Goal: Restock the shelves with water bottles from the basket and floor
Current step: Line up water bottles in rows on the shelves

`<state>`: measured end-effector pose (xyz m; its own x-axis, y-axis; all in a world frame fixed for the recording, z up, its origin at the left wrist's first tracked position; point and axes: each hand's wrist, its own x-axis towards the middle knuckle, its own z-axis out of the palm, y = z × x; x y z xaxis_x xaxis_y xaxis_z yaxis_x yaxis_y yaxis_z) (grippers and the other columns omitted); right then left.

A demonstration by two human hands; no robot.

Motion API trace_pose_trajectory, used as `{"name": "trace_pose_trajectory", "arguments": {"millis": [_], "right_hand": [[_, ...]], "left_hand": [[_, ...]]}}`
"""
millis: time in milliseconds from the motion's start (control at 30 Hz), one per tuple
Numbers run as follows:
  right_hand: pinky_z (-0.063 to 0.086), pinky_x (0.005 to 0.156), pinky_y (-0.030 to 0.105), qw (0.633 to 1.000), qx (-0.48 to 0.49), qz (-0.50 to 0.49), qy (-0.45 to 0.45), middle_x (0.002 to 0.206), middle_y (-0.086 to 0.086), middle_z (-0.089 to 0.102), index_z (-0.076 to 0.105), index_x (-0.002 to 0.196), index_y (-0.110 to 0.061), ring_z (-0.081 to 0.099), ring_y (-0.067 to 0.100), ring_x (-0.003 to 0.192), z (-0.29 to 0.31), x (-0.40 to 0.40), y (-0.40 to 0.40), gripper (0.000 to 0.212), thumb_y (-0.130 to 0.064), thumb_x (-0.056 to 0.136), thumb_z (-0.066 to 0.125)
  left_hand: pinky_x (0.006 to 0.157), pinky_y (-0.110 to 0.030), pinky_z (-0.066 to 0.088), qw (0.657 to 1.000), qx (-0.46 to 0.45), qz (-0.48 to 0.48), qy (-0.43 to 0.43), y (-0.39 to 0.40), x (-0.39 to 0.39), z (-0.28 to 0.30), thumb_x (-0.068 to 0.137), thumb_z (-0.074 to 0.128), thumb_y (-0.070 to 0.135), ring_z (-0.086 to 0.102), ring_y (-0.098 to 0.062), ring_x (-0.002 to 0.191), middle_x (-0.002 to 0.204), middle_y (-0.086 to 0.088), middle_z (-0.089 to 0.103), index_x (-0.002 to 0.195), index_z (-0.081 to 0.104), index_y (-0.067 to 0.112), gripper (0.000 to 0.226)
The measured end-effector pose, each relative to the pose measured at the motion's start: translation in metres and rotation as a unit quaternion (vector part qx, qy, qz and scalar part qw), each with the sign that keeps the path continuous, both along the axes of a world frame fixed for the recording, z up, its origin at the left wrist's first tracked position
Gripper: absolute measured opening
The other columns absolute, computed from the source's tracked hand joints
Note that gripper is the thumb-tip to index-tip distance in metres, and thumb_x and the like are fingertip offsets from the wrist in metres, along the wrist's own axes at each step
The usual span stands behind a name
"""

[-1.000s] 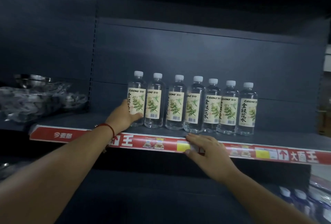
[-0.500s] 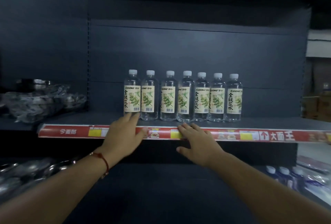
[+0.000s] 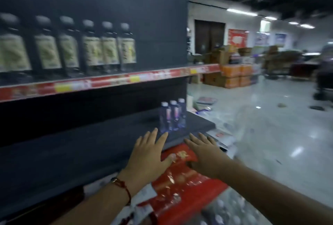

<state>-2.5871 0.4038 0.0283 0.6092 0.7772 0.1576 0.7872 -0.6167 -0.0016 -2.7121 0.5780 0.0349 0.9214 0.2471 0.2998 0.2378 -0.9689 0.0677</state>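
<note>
- Red plastic film wraps a pack of clear water bottles (image 3: pixel 182 185) on the floor below the shelving; white caps show through at lower right. No basket can be made out.
- Left hand (image 3: pixel 147 156) and right hand (image 3: pixel 203 156) hover over the pack, fingers (image 3: pixel 153 135) straight and spread wide, holding nothing.
- Three small clear bottles with white caps and pink-purple labels (image 3: pixel 172 116) stand upright on the dark lower shelf (image 3: pixel 90 145), near its right end, just beyond the fingertips.
- Six blurred bottles with pale green labels (image 3: pixel 90 52) stand in a row on the upper shelf, behind its red price strip (image 3: pixel 115 80).
- Risk, as a judgement: a forward sweep of the left hand could topple the three bottles; the glossy film may slip or tear when the pack is lifted, spilling bottles onto the tiled floor (image 3: pixel 270 134).
</note>
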Motion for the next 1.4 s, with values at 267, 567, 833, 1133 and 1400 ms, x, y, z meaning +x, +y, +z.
{"name": "trace_pose_trajectory", "arguments": {"millis": [267, 567, 833, 1133, 1400], "right_hand": [[0.003, 0.123, 0.047, 0.958, -0.041, -0.268, 0.096, 0.167, 0.003, 0.006, 0.010, 0.158, -0.027, 0.003, 0.031, 0.153, -0.121, -0.018, -0.283, 0.081, -0.059, 0.095, 0.048], [0.013, 0.120, 0.050, 0.850, -0.076, -0.458, 0.248, 0.166, 0.006, 0.013, 0.015, 0.158, -0.024, 0.014, 0.035, 0.150, -0.266, -0.089, -0.463, 0.077, -0.057, 0.095, 0.045], [0.029, 0.114, 0.052, 0.775, -0.075, -0.488, 0.396, 0.158, 0.009, 0.033, 0.018, 0.156, -0.028, 0.036, 0.035, 0.141, -0.366, -0.096, -0.485, 0.083, -0.057, 0.088, 0.056], [0.049, 0.101, 0.038, 0.660, -0.047, -0.500, 0.558, 0.134, 0.010, 0.060, 0.053, 0.134, -0.015, 0.059, 0.025, 0.117, -0.428, -0.105, -0.494, 0.075, -0.064, 0.079, 0.068], [0.055, 0.084, 0.028, 0.575, 0.060, -0.540, 0.611, 0.127, 0.012, 0.062, 0.054, 0.134, -0.007, 0.062, 0.014, 0.091, -0.436, -0.110, -0.529, 0.047, -0.021, 0.092, 0.068]], "left_hand": [[0.124, -0.043, 0.008, 0.964, -0.040, -0.241, 0.103, -0.237, 0.079, -0.097, 0.094, 0.037, 0.070, 0.007, -0.026, 0.155, 0.169, -0.007, 0.006, 0.160, 0.012, 0.033, 0.080], [0.122, -0.043, 0.015, 0.873, 0.024, -0.440, 0.207, -0.432, 0.071, -0.187, 0.098, 0.041, 0.062, 0.017, -0.029, 0.152, 0.168, -0.010, 0.013, 0.160, 0.015, 0.029, 0.076], [0.124, -0.049, 0.016, 0.842, 0.034, -0.439, 0.313, -0.449, 0.081, -0.263, 0.098, 0.040, 0.062, 0.018, -0.030, 0.152, 0.167, -0.009, 0.018, 0.160, 0.015, 0.027, 0.075], [0.124, -0.048, 0.020, 0.808, 0.018, -0.446, 0.384, -0.444, 0.091, -0.290, 0.098, 0.040, 0.063, 0.022, -0.029, 0.151, 0.164, -0.007, 0.024, 0.157, 0.020, 0.025, 0.073], [0.118, -0.048, 0.030, 0.790, -0.010, -0.440, 0.427, -0.449, 0.099, -0.291, 0.099, 0.043, 0.060, 0.031, -0.026, 0.145, 0.156, -0.005, 0.036, 0.157, 0.024, 0.024, 0.070]]}}
